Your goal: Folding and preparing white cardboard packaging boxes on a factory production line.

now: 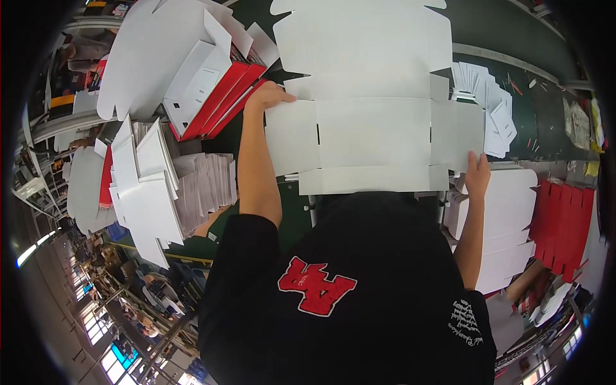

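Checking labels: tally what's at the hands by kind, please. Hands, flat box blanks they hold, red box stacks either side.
Hands: 2, left hand, right hand
Flat white blank held by both: 1
Red stacks: 2, left red stack, right red stack
Total: 5

White stacks (154, 186) and red boxes (218, 102) crowd the left side.
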